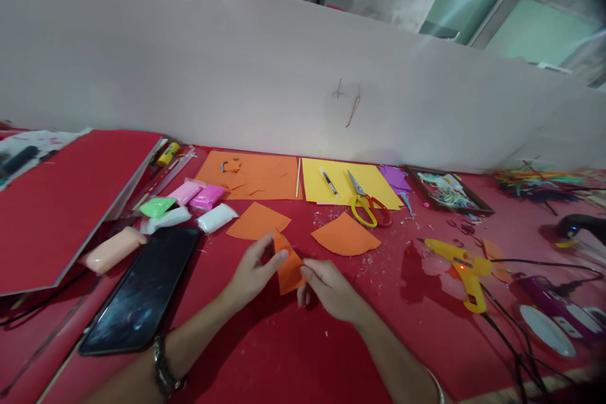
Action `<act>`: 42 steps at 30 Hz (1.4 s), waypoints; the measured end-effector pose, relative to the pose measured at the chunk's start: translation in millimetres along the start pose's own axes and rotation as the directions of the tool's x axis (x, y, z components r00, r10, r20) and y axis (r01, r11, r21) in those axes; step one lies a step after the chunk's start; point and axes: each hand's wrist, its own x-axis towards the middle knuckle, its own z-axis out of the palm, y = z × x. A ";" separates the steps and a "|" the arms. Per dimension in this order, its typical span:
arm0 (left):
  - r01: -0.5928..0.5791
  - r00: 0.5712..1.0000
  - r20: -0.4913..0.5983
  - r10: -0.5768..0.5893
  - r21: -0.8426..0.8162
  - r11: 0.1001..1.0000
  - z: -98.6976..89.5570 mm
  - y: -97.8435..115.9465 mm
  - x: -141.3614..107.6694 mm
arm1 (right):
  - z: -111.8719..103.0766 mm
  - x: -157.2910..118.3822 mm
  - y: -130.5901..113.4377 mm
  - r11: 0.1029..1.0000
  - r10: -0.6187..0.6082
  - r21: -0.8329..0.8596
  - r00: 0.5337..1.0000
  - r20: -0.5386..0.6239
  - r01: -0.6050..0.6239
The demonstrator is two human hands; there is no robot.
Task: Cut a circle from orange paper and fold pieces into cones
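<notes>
Between my two hands is a folded piece of orange paper. My left hand pinches its upper left edge, thumb on top. On the paper's right edge, my right hand grips with thumb and fingers. Beyond the hands, two orange fan-shaped pieces lie flat on the red table: one on the left, partly behind my left fingers, and one on the right.
Scissors and a pen rest on yellow sheets. A yellow glue gun with cables stands right. Left are a black phone, clay packets and a red board. Orange sheets lie behind.
</notes>
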 end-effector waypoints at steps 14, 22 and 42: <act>0.168 0.925 0.351 -0.142 -0.043 0.985 0.5 0.5 -3.4 | -5.1 -1.6 -8.6 0.977 -0.139 -0.180 0.983 -0.119 0.116; 0.259 0.813 0.546 -0.202 -0.028 0.966 5.3 -0.1 -8.1 | -7.0 0.1 -7.3 0.970 -0.239 -0.096 0.956 -0.172 0.225; 0.184 0.867 0.457 -0.198 0.076 0.980 7.2 9.0 -11.6 | -6.2 3.5 -8.5 0.989 -0.069 0.110 0.957 -0.280 0.104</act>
